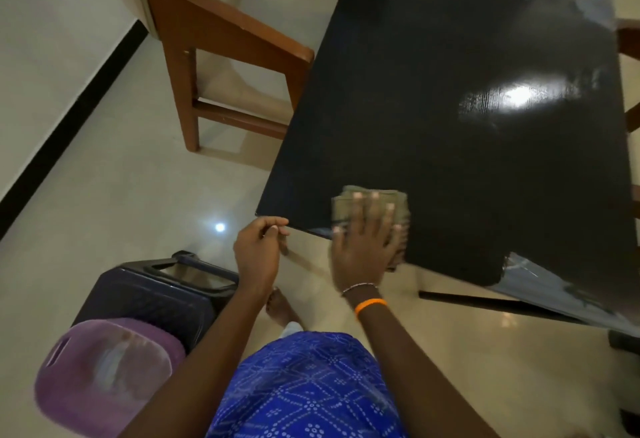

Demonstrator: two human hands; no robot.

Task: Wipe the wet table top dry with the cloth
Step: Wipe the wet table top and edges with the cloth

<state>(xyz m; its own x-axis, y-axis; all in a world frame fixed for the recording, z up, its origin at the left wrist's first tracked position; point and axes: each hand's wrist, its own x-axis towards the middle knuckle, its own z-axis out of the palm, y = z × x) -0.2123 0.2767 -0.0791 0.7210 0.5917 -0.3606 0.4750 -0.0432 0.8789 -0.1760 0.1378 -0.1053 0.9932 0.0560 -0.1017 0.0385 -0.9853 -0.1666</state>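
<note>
Head view, cloth (pixel 372 211) under flat right hand (pixel 363 247), table top (pixel 450 91) near edge

Cloth (pixel 372 211) on table top (pixel 467 108)'s near edge, chair (pixel 221 57) left.

No legible text or labels anywhere.

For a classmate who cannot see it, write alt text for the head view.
A right hand presses a folded cloth flat on the near corner of a dark table. The left hand hovers loosely curled off the edge, holding nothing; a wooden chair stands on the left.
</note>
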